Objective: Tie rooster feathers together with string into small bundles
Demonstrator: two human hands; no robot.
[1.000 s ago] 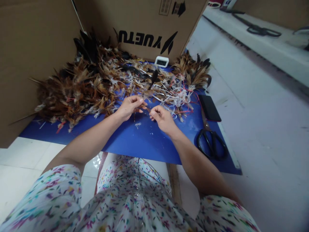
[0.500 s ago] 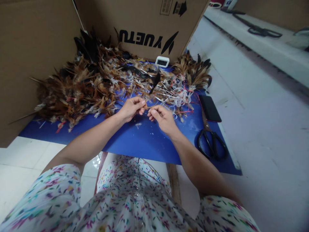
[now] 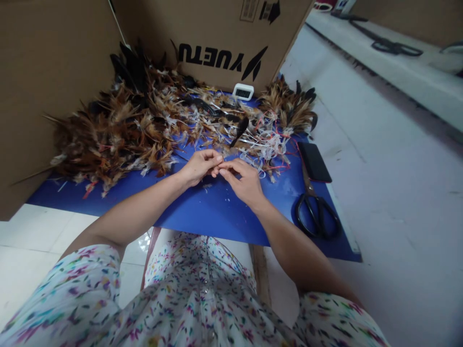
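My left hand (image 3: 201,167) and my right hand (image 3: 243,179) meet over the blue board, fingertips touching. Both are closed in a pinch. A dark-tipped feather (image 3: 240,131) rises just beyond the fingers and seems to be held in them; its lower end is hidden by the fingertips. Behind my hands lies a spread of loose brown feathers (image 3: 202,123) mixed with white and red strips. A clump of translucent white ribbon (image 3: 271,147) lies beyond my right hand.
A heap of brown feathers (image 3: 119,130) fills the left side, by a cardboard box (image 3: 217,29). A feather bundle (image 3: 289,103) lies at the back right near a small white digital timer (image 3: 243,91). Black-handled scissors (image 3: 317,216) and a black phone (image 3: 314,161) lie right on the blue board (image 3: 217,217).
My hands have closed together and moved slightly down. The dark feather tip has shifted right and slightly down, leaning more to the right. The brown strand between my fingers is now covered.
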